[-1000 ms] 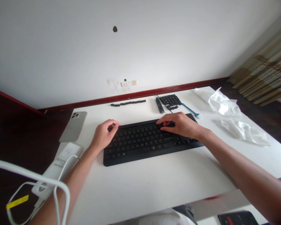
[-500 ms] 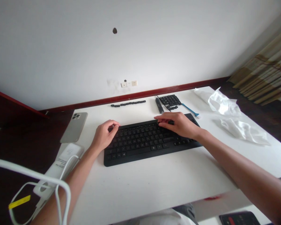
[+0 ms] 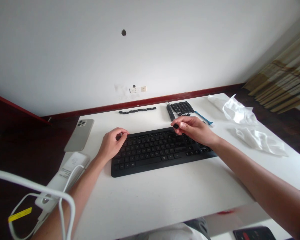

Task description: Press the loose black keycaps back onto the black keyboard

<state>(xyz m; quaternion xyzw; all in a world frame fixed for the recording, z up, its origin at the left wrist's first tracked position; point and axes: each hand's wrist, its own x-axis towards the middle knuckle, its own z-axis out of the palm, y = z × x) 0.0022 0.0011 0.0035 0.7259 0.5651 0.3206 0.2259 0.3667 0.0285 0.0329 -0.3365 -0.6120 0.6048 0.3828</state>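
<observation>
Right hand (image 3: 197,129): small black piece (image 3: 175,126) pinched above keyboard (image 3: 147,150), far side. Left hand (image 3: 112,143): curled narrow at far left corner, can't tell if gripping. Keyboard flat on white table (image 3: 145,196).

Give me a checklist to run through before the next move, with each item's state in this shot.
1. Right hand gripping the black piece: ok, pinched above the keyboard.
2. Piece's marking readable: cannot tell, too small.
3. Keyboard flat on the table: ok.
4. Left hand empty: cannot tell; fingers curl at the keyboard's far left corner.
5. Blue tool set down: ok, on the table.
</observation>
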